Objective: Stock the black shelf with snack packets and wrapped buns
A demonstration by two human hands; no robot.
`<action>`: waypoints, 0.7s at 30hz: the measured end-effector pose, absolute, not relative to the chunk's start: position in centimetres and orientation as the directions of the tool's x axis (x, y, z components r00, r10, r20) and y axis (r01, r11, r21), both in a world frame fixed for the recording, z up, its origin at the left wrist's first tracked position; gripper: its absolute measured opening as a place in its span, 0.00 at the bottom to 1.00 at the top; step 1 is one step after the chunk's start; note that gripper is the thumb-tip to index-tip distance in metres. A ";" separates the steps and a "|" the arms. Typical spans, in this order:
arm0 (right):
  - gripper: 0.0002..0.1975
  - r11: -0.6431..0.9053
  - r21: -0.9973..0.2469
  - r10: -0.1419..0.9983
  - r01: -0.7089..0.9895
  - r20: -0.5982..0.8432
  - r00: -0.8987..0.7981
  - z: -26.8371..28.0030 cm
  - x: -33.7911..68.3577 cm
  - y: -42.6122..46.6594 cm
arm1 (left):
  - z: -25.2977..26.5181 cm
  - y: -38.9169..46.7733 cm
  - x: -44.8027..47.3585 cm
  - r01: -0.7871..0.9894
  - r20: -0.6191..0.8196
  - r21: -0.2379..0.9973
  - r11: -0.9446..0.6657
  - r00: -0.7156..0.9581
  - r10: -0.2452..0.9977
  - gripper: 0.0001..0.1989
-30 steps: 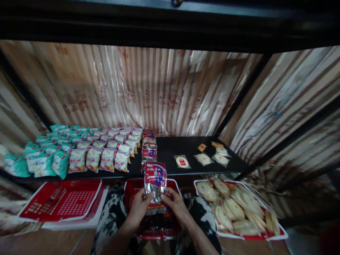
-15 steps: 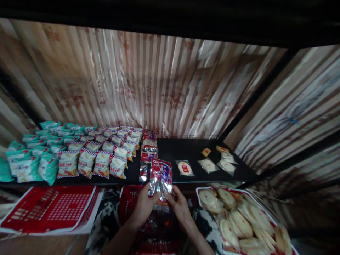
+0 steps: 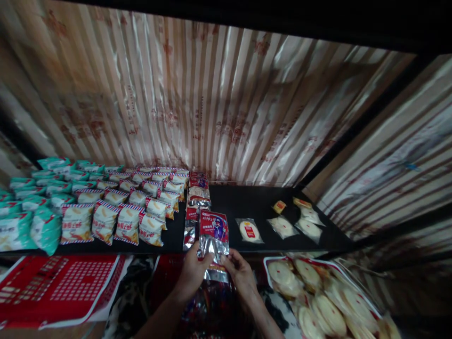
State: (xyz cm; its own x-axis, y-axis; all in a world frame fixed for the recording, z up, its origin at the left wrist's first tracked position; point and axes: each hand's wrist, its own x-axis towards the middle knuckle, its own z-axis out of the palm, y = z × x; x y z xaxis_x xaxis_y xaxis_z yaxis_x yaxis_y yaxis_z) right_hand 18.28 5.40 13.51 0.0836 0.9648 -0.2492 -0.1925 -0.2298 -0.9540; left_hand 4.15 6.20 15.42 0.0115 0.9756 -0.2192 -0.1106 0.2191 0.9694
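Observation:
A red and silver foil snack packet (image 3: 214, 231) is held upright between my two hands, in front of the black shelf's (image 3: 240, 195) near edge. My left hand (image 3: 195, 270) grips its lower left side, thumb on the front. My right hand (image 3: 240, 270) has the lower right side pinched between thumb and fingers. Just behind it on the shelf, similar red packets (image 3: 198, 188) lie in a row running toward the back. Below my hands, more shiny dark red packets (image 3: 212, 306) are in shadow, partly hidden by my forearms.
Several white and orange snack bags (image 3: 127, 223) and teal bags (image 3: 45, 230) fill the shelf's left. Flat packaged pastries (image 3: 249, 230) lie on its right. An overturned-looking red basket (image 3: 81, 282) is low left; a tray of bagged round flatbreads (image 3: 323, 310) is low right. A dark beam (image 3: 226, 14) crosses above.
The view has moved slightly closer and tilted, so the shelf goods appear larger and shifted outward. Both hands keep hold of the foil packet, which now faces me more squarely.

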 end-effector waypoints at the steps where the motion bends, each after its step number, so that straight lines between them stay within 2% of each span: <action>1: 0.22 -0.244 -0.949 0.959 -0.201 -0.268 0.097 13.5 18.2 5.5 | 15.3 6.4 4.1 -0.111 -0.226 0.968 0.224 0.002 0.974 0.20; 4: 0.23 -0.247 -0.953 0.950 -0.177 -0.273 0.148 13.2 18.0 5.7 | 15.2 7.0 4.1 -0.095 -0.234 0.968 0.231 -0.030 0.972 0.22; 10: 0.26 -0.182 -0.980 0.967 -0.085 -0.194 0.163 13.5 18.0 7.4 | 16.0 8.9 3.8 -0.049 -0.189 0.981 0.186 -0.064 0.980 0.23; 14: 0.28 -0.071 -0.997 0.971 -0.003 -0.070 0.228 14.7 17.6 9.6 | 17.2 10.8 3.6 0.025 -0.128 0.991 0.132 -0.121 0.984 0.23; 17: 0.27 -0.003 -0.999 0.981 0.032 0.003 0.192 15.3 17.3 11.6 | 17.9 12.3 3.4 0.022 -0.076 0.997 0.080 -0.132 0.988 0.23; 21: 0.26 0.085 -0.985 0.977 0.153 0.113 0.181 15.0 17.0 14.3 | 17.8 14.7 3.1 0.071 -0.099 0.991 0.112 -0.173 0.980 0.23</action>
State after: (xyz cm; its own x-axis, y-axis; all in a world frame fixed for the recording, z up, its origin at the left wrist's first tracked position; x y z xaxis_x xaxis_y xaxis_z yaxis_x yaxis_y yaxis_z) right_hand 17.00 14.32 15.01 0.1810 0.9770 0.1127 0.1530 0.0853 -0.9845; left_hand 3.11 14.75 17.81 -0.1727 0.9800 -0.0986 0.0710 0.1123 0.9911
